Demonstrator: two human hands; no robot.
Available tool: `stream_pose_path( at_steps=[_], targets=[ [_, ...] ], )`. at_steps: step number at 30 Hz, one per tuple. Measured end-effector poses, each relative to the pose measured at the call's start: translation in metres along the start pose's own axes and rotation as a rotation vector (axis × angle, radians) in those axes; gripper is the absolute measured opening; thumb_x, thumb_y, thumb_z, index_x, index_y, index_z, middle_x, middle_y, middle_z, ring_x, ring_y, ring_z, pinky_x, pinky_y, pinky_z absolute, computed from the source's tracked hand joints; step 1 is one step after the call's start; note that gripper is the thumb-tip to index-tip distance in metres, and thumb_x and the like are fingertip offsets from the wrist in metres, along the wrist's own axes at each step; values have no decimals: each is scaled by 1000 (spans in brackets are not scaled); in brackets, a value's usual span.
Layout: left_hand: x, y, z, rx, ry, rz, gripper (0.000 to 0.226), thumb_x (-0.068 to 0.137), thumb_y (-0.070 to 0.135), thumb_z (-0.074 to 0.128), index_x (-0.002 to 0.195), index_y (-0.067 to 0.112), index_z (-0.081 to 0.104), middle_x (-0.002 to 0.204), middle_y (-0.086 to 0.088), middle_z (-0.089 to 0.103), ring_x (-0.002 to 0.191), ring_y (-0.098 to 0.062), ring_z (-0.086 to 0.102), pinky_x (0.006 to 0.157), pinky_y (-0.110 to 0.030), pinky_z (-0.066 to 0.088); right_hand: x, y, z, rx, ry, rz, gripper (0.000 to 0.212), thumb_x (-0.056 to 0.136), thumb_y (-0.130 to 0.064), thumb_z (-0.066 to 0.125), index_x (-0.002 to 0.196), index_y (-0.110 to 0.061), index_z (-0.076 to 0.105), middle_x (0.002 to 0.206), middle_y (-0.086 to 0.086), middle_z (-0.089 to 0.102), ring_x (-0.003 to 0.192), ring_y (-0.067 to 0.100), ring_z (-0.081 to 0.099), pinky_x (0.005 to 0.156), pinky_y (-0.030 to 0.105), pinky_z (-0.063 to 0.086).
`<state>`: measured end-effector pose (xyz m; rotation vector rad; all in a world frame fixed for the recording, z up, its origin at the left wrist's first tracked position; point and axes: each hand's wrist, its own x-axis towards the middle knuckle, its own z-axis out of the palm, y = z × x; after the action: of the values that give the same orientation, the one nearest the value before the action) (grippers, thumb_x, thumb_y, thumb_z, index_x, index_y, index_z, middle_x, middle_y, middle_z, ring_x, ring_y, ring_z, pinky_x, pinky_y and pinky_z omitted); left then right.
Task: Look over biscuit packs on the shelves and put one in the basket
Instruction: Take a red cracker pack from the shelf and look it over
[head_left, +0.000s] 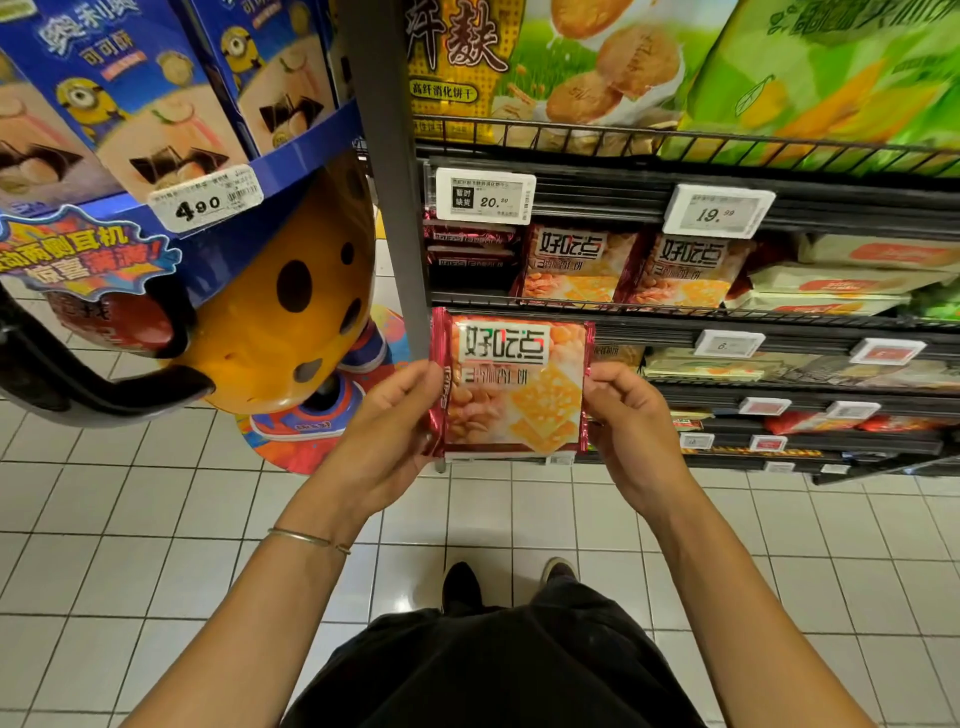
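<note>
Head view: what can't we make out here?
Head view only:
- No basket anywhere in frame.
- Back of biscuit pack: faces away from the camera.
- Most fingers of left hand and right hand: behind the pack.
- Print on lower price tags: too small, blurred.

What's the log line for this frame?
biscuit pack: held front-up | left hand: grips left edge | right hand: grips right edge | basket: unseen
</note>
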<state>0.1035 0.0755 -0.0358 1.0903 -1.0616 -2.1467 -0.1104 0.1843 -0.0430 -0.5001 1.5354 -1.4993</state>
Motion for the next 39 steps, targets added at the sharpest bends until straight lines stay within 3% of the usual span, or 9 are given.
stream_pose_path(
  at_steps=[5,9,15,21,26,29,33,36,39],
  targets=[
    [4,-7,5,112,140,-41,44,109,36,48,133,-1,56,118,-11,78,114,-40,72,104,-69,49,-2,-8,1,-23,-13,-15,14,107,-7,53,102,-10,66,77,1,74,70,18,73,61,35,61],
    [3,-14,6,45,147,-115,30,111,33,44,119,17,68,118,-12,78,104,-31,77,88,-54,62,-2,-15,6,67,-22,-45,21,106,-1,51,119,-16,58,87,7,77,74,18,75,54,27,58],
    [2,-11,1,-244,162,-281,31,111,18,39,117,8,68,98,-20,77,69,-26,78,55,-32,64,4,-22,-2,50,-135,8,31,103,6,45,112,-5,73,97,16,76,80,22,72,68,29,63],
    [0,-9,-1,-384,209,-412,33,110,28,47,110,3,69,97,-20,78,64,-20,78,55,-29,62,2,-18,-2,-165,-105,-123,13,96,-3,69,94,-15,75,88,12,76,77,15,73,72,23,59],
    [2,-12,-1,-473,181,-463,37,105,34,56,104,1,73,86,-16,80,63,-20,78,58,-28,62,3,-11,-2,-208,-31,-171,13,99,-8,67,88,-14,70,77,3,72,71,9,70,66,20,57],
    [2,-14,1,-454,187,-451,32,105,32,57,100,3,71,89,-16,80,64,-19,78,59,-28,62,4,-4,-4,-229,-18,-141,12,101,-10,64,91,-13,69,82,3,74,74,12,70,69,23,59],
    [3,-11,0,-378,164,-367,24,109,23,51,109,6,68,93,-19,80,70,-23,80,57,-31,65,6,-5,-4,-34,-59,33,40,108,-15,49,80,-26,75,84,-1,76,79,13,73,70,29,61],
    [5,-6,0,-183,104,-183,21,105,29,56,114,12,64,107,-18,79,88,-31,80,62,-39,67,8,-5,-8,70,-107,166,28,109,-26,50,97,-13,72,85,1,77,84,16,76,67,31,62],
    [5,1,5,15,88,-37,43,91,39,68,126,16,57,116,-13,78,101,-32,78,73,-46,66,8,1,-10,81,-160,225,16,100,-23,66,107,-8,68,91,5,78,87,19,75,63,32,59]
  ],
)
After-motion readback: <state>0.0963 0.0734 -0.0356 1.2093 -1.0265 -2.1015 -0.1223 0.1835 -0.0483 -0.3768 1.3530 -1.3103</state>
